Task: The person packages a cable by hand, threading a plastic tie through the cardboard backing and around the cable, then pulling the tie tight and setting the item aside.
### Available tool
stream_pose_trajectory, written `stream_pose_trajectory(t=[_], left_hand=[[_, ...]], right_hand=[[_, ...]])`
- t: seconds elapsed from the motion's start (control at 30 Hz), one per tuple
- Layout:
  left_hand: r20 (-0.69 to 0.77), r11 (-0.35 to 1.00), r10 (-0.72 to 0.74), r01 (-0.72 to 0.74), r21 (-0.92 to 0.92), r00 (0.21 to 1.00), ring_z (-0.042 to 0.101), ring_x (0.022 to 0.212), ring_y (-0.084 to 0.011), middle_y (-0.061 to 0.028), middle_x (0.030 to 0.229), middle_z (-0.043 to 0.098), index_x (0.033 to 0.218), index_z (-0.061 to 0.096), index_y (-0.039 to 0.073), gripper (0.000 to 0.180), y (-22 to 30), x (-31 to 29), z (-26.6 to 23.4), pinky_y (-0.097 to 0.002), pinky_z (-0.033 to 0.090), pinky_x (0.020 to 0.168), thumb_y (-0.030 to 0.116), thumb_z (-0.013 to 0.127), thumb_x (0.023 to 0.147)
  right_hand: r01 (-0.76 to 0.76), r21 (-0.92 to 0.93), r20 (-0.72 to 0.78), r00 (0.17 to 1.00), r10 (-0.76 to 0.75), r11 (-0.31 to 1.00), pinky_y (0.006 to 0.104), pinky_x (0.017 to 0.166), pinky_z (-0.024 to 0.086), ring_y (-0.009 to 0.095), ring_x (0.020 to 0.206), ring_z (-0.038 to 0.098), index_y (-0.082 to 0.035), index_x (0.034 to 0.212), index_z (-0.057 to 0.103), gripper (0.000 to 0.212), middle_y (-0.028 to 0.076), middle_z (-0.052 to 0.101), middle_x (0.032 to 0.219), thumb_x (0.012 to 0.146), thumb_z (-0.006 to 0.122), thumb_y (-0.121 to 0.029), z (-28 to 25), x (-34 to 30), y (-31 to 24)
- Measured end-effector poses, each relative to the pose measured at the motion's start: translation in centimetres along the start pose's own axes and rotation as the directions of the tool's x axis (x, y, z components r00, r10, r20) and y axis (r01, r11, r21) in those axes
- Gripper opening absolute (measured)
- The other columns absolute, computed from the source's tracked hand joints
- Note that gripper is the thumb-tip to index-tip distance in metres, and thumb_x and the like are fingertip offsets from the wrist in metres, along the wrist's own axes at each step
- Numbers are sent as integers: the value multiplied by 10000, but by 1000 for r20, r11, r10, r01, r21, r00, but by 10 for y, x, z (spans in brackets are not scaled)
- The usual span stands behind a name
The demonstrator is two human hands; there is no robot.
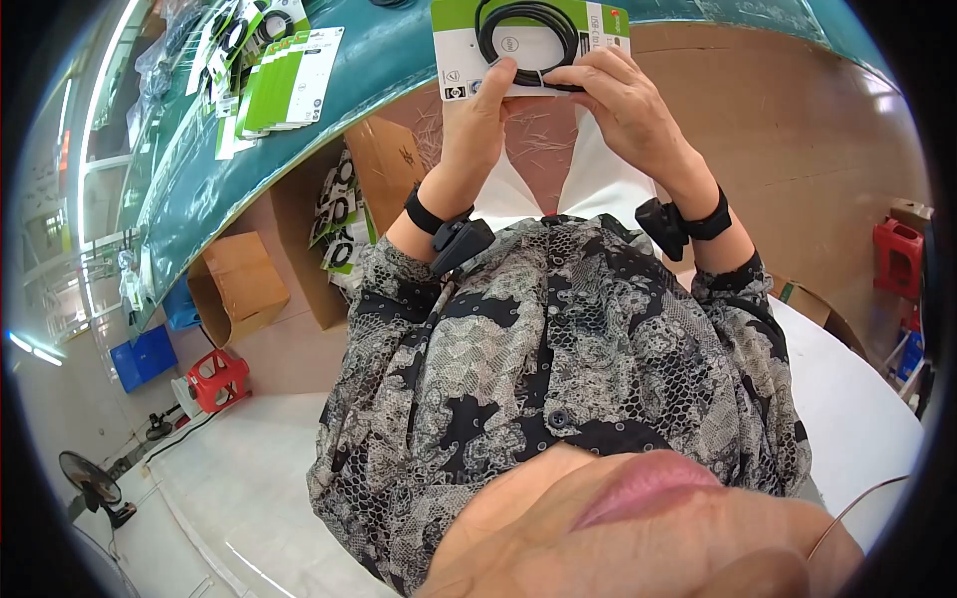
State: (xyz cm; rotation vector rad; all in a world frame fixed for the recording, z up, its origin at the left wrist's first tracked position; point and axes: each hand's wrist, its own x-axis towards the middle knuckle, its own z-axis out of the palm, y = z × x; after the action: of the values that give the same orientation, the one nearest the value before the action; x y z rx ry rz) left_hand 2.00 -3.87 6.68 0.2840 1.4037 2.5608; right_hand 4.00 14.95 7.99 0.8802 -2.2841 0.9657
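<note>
At the table's near edge, a green and white packaging card (457,52) carries a coiled black cable (570,45). My left hand (473,120) is closed on the card's left side, its thumb lying on the front by the coil's lower edge. The fingers of my right hand (628,108) are pinched together at the coil's bottom right, on the cable's end by a small pale tie. Whether the tie itself is between those fingers is hidden. Farther left on the table lies a fanned stack of similar cards (289,88), with carded black cables (237,38) heaped beyond it.
A green-topped table (384,65) runs across the far side. Below it, an open carton (317,234) holds carded cables, beside another cardboard box (244,279). Pale strips (543,135) litter the floor. Red stools (217,381) stand at both sides, and a fan (90,478) is at lower left.
</note>
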Motion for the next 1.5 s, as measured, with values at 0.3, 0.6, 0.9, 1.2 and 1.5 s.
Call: stream_pose_trajectory(t=[0.3,0.6,0.9,1.2,1.5], left_hand=[[49,999,-6,4,43,999,655,934,-226,-116,1093,607,1218,480,6,304,6,0,-3,-367,610,725,111,534,937],[48,985,-74,65,160,996,646,942,-211,-104,1087,611,1201,505,2,301,-13,-7,-12,-346,597,754,130,573,937],[-37,972,62,-52,228,997,656,913,-228,-122,1088,614,1193,512,-16,274,-30,-6,-9,-329,591,759,101,549,949],[-64,980,86,-73,186,994,655,898,-215,-110,1066,623,1181,520,-19,265,-28,-8,-2,-339,592,757,106,549,950],[-55,991,45,-38,125,997,630,911,-153,-61,1047,623,1118,565,8,226,-31,-11,-10,-284,574,746,113,603,921]], right_hand=[[23,14,97,995,-24,1000,342,757,454,258,807,519,-106,1112,665,409,63,522,826,740,623,58,-19,-4,5],[87,-307,13,996,-87,948,340,730,476,238,839,530,-94,1054,687,336,45,520,876,743,629,17,-16,-2,14],[94,-145,-67,992,-104,985,296,692,482,185,811,557,-74,1035,676,266,57,531,992,786,622,4,5,-5,11],[-306,284,-61,940,336,909,314,607,490,249,670,572,-13,1032,609,260,115,564,843,782,682,-22,-15,24,-3],[-600,499,285,795,536,625,203,528,418,43,559,459,-35,949,647,170,-39,539,644,964,538,-165,3,8,11]])
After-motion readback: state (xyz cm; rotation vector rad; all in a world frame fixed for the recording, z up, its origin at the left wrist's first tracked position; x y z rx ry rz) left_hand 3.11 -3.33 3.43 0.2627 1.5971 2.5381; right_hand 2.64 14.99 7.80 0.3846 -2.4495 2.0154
